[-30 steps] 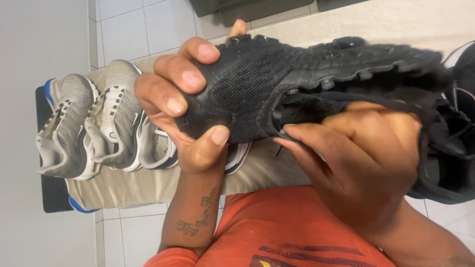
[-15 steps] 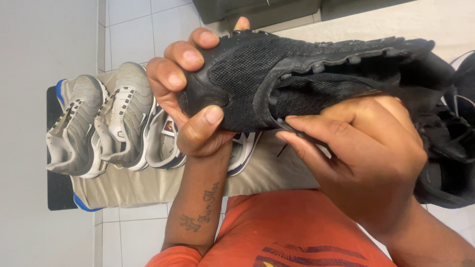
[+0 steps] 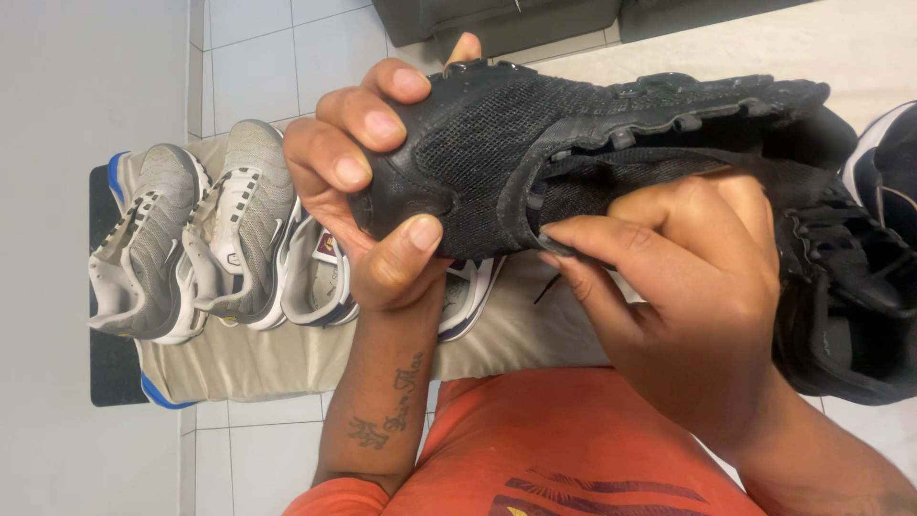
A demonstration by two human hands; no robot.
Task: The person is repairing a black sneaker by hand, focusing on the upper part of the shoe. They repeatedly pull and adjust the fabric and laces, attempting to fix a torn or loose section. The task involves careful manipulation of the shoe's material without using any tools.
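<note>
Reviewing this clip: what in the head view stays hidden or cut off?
- Black shoe: heel end hidden behind right hand; toe partly under left hand.
- White-and-navy sneakers: mostly behind left hand.
- Black sneaker below: cut by right edge.
- Dark furniture: cut by top edge.

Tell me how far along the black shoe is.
Done: the black shoe has its lace out over the part that shows, and a loose black lace end hangs below it. In hand: the left hand grips the toe while the right hand pinches the tongue. Left: the grey sneakers on the beige mat lie untouched, laces in.
</note>
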